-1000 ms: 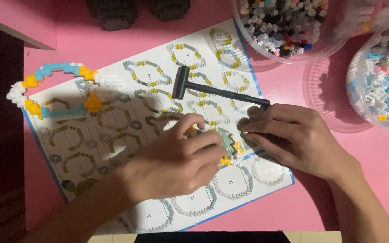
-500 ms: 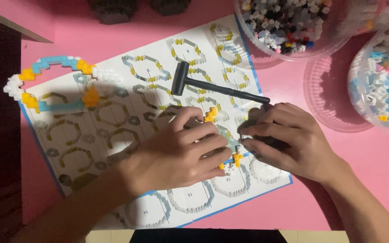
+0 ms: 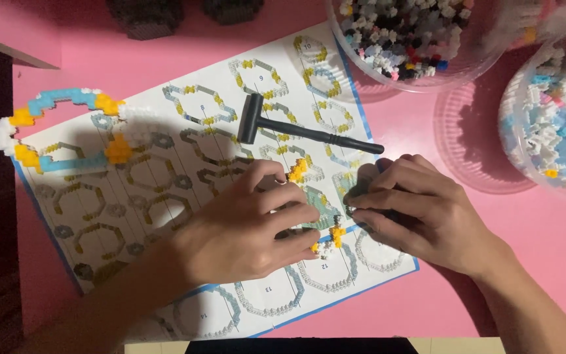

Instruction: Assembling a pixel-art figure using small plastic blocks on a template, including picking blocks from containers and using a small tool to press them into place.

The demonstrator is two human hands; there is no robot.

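Hands over printed instruction sheet point(image 3: 185, 164), pink table point(image 3: 545, 262) beneath. Left hand point(image 3: 244, 229) palm down, fingers curled, tips pinching a small block piece point(image 3: 319, 213) of pale green, yellow and white bits, lying on the sheet between both hands. Right hand point(image 3: 420, 213) also palm down, fingers bent inward, tips closed on the right edge of the same piece. Both hands touching it; exact finger contact partly hidden by knuckles. Yellow cluster visible at the piece's upper end near the left index finger, another yellow-and-white cluster at its lower end.

Small black hammer point(image 3: 296, 129) flat on the sheet just above the hands, head to the left, handle running right toward the right hand's fingertips, not held.

Curved chain of blocks point(image 3: 54, 124) in blue, yellow and white at the sheet's upper-left corner, well apart from the hands.

Sheet tilted on the table, blue-edged, covered with hexagon-ring diagrams.

Clear tub of mixed dark and white blocks point(image 3: 414, 36) at top, beyond the sheet's upper-right corner. Second clear tub of pale blue and white blocks point(image 3: 558, 111) at right edge. Clear ribbed lid point(image 3: 473, 137) flat on the table between and below the tubs, near the right hand.

Two dark objects point(image 3: 145, 16) at the top edge, kind unclear.
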